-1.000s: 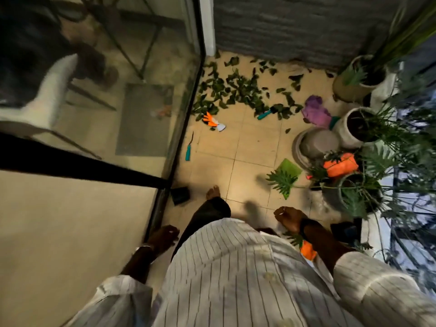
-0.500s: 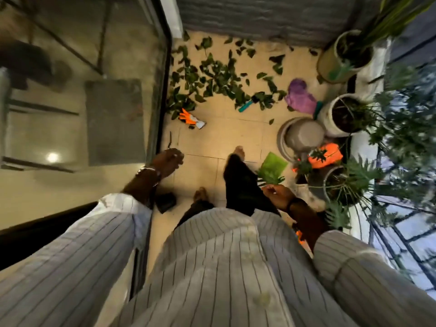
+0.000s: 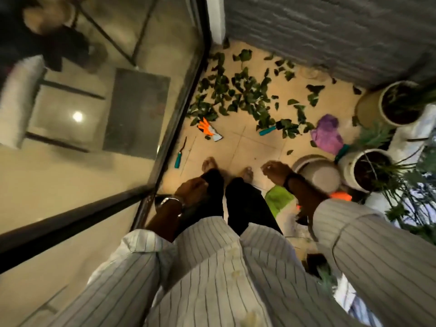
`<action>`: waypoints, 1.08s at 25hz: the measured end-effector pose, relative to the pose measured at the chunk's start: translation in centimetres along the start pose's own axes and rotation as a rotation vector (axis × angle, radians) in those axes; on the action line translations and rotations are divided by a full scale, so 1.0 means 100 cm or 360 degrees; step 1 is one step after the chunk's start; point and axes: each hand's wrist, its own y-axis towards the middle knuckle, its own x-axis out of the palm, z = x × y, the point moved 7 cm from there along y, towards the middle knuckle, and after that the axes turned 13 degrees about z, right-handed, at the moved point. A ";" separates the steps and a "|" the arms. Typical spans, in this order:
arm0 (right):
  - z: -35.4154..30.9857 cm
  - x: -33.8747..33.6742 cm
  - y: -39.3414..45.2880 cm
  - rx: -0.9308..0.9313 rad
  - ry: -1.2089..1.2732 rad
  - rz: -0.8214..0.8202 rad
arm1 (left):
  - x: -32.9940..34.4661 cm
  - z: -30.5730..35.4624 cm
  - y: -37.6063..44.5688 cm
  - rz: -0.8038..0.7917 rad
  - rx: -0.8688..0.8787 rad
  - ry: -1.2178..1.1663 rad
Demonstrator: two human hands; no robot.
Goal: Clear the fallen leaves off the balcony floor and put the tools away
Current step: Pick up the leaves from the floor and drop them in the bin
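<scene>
Left hand (image 3: 191, 188): hangs by the leg, fingers loosely curled, holding nothing.
Right hand (image 3: 275, 169): loosely curled, empty.
Leaves (image 3: 238, 90): scattered on the floor (image 3: 238, 149) ahead.
Tools: trowel (image 3: 269, 130) among leaves, weeder (image 3: 179, 153) beside the glass.

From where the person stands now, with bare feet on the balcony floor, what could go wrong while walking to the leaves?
1. The thin teal-handled tool lies close to the bare left foot; a step sideways might land on it.
2. The fallen leaves partly cover another teal-handled tool, so it is easy to overlook.
3. Both hands, left hand and right hand, are bare; the orange glove lies unused.
</scene>
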 end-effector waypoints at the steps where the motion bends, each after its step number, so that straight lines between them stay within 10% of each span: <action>1: -0.011 -0.007 0.017 -0.0007 0.0018 0.0013 | -0.002 -0.015 0.005 -0.0003 -0.0073 -0.0038; 17: -0.084 -0.001 0.074 0.0048 -0.0042 -0.0217 | -0.038 -0.019 0.122 -0.0149 -0.0223 -0.0220; 27: -0.131 0.121 0.240 -0.0117 0.0349 -0.0385 | 0.053 -0.023 0.328 0.0420 -0.0684 -0.1004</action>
